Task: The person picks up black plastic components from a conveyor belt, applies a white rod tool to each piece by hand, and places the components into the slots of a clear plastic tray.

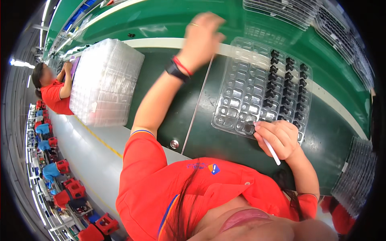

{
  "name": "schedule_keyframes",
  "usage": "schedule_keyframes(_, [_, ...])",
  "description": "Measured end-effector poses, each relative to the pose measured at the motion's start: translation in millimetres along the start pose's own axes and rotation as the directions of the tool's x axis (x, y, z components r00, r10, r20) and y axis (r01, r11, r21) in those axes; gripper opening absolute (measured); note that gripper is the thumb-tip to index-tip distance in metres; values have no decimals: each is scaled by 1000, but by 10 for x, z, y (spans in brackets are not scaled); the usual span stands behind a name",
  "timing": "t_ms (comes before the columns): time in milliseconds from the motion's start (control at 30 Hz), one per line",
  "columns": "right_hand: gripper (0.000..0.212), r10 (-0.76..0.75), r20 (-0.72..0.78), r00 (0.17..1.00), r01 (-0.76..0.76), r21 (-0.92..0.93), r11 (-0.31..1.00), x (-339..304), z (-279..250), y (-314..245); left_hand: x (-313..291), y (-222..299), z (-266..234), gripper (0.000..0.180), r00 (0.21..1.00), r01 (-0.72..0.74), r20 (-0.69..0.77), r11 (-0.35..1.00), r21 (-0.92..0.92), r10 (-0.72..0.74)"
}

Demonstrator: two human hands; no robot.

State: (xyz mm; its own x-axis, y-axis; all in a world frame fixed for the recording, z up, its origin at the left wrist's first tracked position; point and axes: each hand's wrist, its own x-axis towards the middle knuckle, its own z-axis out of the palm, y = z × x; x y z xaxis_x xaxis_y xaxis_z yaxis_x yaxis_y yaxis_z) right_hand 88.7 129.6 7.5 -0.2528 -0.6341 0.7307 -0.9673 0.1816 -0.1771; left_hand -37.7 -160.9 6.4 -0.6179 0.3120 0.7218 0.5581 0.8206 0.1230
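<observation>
Head view: right hand (279, 138) grips a white stick (271, 152) at the tray (230, 90)

The tray, clear and many-celled, lies on the dark table (169, 120) in front of the person, its far end reaching over the pale edge strip (157, 42). Black parts (288, 76) stand in columns along its right side. The right hand closes thumb and fingers around the stick and covers part of the tray's near right corner. The left hand (201, 42) is raised near the green surface (235, 24), fingers loosely bent and blurred; whether it holds anything, I cannot tell.

A tall stack of clear trays (106, 84) rises on the left, partly hiding a co-worker (60, 92) in red. Loaded trays (281, 12) are piled at the far right, and another tray stack (356, 176) stands at the near right. Red stools (106, 224) line the floor at lower left.

The person's red shirt (140, 180) bears a blue-and-orange badge (214, 168) with small lettering beside it.
</observation>
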Motion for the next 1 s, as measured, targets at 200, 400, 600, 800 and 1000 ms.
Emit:
schedule_keyframes(200, [19, 17, 11, 1000, -17, -10, 1000, 36, 44, 53, -623, -2306, -119, 59, 762, 631, -290, 561, 536, -579])
schedule_keyframes(400, [20, 63, 72, 995, -65, 24, 998, -4, 15, 17, -890, -2532, 224, 34, 694, 539, -378, 95, 837, -613])
schedule_keyframes(600, [21, 106, 72, 992, -107, 18, 994, 0, 15, 12, -578, -2034, -121, 45, 496, 773, -143, 361, 521, -857])
schedule_keyframes(800, [20, 90, 76, 993, -93, 43, 995, 37, 23, 12, -809, -2340, -52, 35, 466, 772, -339, 189, 606, -817])
schedule_keyframes(1000, [19, 97, 68, 993, -99, 26, 995, 15, 22, 21, -706, -2129, -63, 19, 665, 690, -281, 424, 587, -692])
